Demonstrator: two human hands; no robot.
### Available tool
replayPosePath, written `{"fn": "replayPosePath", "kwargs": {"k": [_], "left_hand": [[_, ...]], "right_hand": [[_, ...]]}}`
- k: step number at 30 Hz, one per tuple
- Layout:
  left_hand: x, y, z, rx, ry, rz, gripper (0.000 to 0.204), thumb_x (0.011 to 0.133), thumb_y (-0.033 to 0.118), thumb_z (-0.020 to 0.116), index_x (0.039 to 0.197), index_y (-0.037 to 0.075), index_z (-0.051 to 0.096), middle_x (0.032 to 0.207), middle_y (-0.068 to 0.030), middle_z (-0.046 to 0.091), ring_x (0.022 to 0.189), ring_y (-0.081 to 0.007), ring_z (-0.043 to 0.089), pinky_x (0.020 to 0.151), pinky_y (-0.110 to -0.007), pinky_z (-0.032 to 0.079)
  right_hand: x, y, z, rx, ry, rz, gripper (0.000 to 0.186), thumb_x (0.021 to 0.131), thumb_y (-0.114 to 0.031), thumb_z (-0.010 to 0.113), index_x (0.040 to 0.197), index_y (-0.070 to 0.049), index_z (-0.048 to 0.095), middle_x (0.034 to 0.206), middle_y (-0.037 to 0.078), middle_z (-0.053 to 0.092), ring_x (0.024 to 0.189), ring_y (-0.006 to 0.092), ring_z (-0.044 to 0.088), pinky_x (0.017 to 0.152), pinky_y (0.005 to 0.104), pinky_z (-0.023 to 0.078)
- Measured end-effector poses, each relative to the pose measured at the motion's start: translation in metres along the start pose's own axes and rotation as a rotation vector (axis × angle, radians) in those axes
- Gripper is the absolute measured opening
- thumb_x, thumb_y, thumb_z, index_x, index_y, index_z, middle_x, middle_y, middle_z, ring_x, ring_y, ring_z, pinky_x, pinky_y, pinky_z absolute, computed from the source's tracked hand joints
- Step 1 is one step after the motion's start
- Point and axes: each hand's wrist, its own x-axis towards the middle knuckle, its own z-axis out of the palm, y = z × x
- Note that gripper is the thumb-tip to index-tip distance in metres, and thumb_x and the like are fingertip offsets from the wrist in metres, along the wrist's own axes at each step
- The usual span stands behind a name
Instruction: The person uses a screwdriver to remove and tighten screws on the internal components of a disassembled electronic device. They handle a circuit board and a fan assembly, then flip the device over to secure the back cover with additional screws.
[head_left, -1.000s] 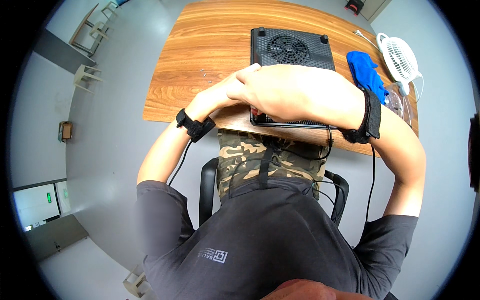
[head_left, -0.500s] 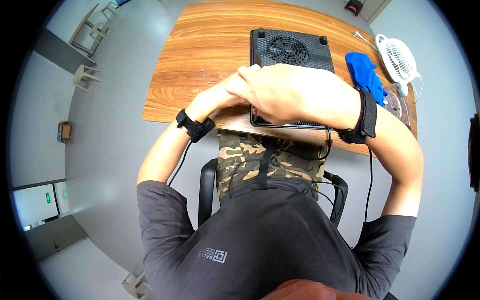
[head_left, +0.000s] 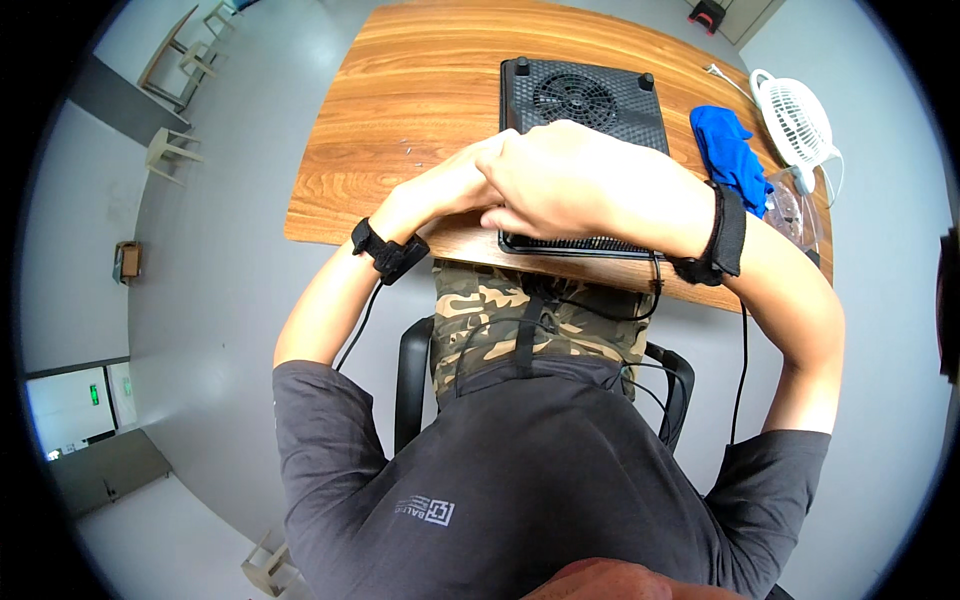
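Observation:
A black laptop cooling pad (head_left: 630, 105) lies on the wooden table with its round fan grille and small rubber feet facing up. Over its near half, my right hand (head_left: 560, 180) is bent inward, fingers curled closed and thumb pointing left. Whatever it may hold is hidden. My left hand (head_left: 462, 182) reaches in from the left and meets the right one; its fingers disappear behind the right hand. Both hands sit at the pad's left side. Black straps circle both wrists.
A blue cloth (head_left: 730, 155) lies to the right of the pad, beside a clear plastic bag (head_left: 790, 212). A white fan (head_left: 797, 118) stands at the table's right edge. Tiny grey bits (head_left: 408, 150) are scattered left of the pad. A black cable (head_left: 657, 285) hangs over the front edge.
My right hand has turned slightly, its thumb now showing lower left and its fingers tucked out of sight. My left hand has stayed about where it was, as has the pad.

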Motion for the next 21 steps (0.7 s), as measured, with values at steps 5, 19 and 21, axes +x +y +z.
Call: {"fn": "replayPosePath", "kwargs": {"k": [5,19,21], "left_hand": [[0.004,-0.007,-0.003,0.09,-0.019,0.064,0.037,0.09,0.023,0.075,0.11,-0.001,0.054,0.11,-0.0128,0.061,0.101,-0.0255,0.06,0.089,-0.037,0.049],[0.007,-0.02,0.003,-0.064,-0.002,0.067,0.039,0.089,0.022,0.076,0.113,0.001,0.053,0.106,-0.0137,0.062,0.1,-0.0237,0.061,0.089,-0.037,0.05],[0.005,-0.021,0.003,0.063,0.005,0.116,0.04,0.087,0.021,0.077,0.112,0.001,0.053,0.106,-0.0136,0.063,0.1,-0.023,0.061,0.089,-0.037,0.05]], "right_hand": [[-0.005,0.011,0.01,-0.024,0.099,-0.187,0.035,0.092,-0.027,0.071,0.104,0.005,0.062,0.082,0.019,0.07,0.084,0.0396,0.072,0.074,0.0418,0.059],[-0.002,0.002,0.008,-0.031,-0.005,0.088,0.031,0.095,-0.024,0.066,0.106,0.005,0.066,0.085,0.023,0.071,0.082,0.0384,0.073,0.072,0.0433,0.059],[-0.009,0.006,0.016,-0.068,0.118,-0.027,0.033,0.096,-0.023,0.065,0.113,0.005,0.063,0.09,0.022,0.071,0.088,0.0378,0.073,0.076,0.0426,0.059]]}}
